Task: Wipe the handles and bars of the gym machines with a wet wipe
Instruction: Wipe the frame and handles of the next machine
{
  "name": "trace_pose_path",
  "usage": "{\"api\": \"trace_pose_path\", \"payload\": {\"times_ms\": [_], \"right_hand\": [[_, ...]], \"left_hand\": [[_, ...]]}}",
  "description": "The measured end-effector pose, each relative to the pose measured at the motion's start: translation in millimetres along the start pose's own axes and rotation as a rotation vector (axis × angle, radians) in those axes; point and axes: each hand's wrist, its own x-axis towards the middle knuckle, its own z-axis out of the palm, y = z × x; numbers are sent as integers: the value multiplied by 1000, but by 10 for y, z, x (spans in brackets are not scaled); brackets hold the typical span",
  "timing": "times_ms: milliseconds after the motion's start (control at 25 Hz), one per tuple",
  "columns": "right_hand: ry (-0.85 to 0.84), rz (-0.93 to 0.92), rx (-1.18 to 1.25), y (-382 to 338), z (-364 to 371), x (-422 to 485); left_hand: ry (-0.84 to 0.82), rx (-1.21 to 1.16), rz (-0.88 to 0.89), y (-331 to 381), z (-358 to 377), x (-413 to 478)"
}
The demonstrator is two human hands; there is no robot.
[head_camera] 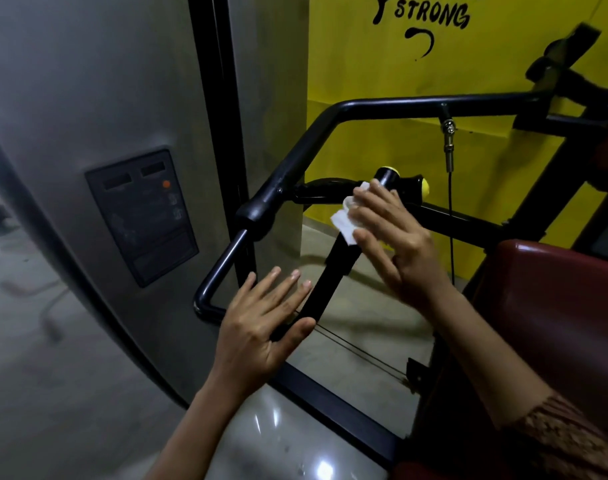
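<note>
A black gym-machine bar (333, 271) slants up the middle of the view to a yellow end cap (389, 170). My right hand (392, 237) presses a crumpled white wet wipe (344, 221) against the upper part of this bar, fingers fairly straight. Lower down, my left hand (261, 327) is spread open, its thumb and fingertips touching the bar's lower end. A long curved black handle bar (330, 133) arches above and to the left of both hands.
A dark red padded seat (555, 323) sits at the right. A thin cable (450, 216) hangs from a metal fitting under the upper bar. A grey wall with a dark panel (143, 216) stands left; a yellow wall (382, 64) lies behind.
</note>
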Motion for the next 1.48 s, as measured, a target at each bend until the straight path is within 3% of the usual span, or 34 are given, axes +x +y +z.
{"api": "trace_pose_path", "payload": {"times_ms": [80, 280, 480, 680, 760, 880, 960, 1120, 1320, 1480], "right_hand": [[39, 56, -12, -81, 35, 31], [-192, -248, -175, -256, 144, -62], [-156, -1, -194, -35, 2, 116], [-321, -330, -294, -137, -5, -32], [-276, -277, -337, 23, -64, 97], [-101, -2, -264, 134, -110, 209], [-128, 45, -189, 3, -38, 153], [-306, -284, -276, -116, 32, 88], [-278, -68, -308, 127, -137, 423], [-422, -337, -310, -166, 2, 181]], "left_hand": [[-9, 55, -29, 23, 6, -33], [-97, 166, -57, 28, -25, -76], [-79, 128, -113, 103, -42, -63], [-37, 63, -234, 191, -15, 2], [-40, 82, -246, 204, -8, 15], [-45, 112, -236, 207, -11, 13], [-45, 126, -231, 200, -3, 14], [-52, 146, -218, 188, -1, 21], [-50, 125, -229, 200, -12, 15], [-47, 132, -225, 186, 0, 10]]}}
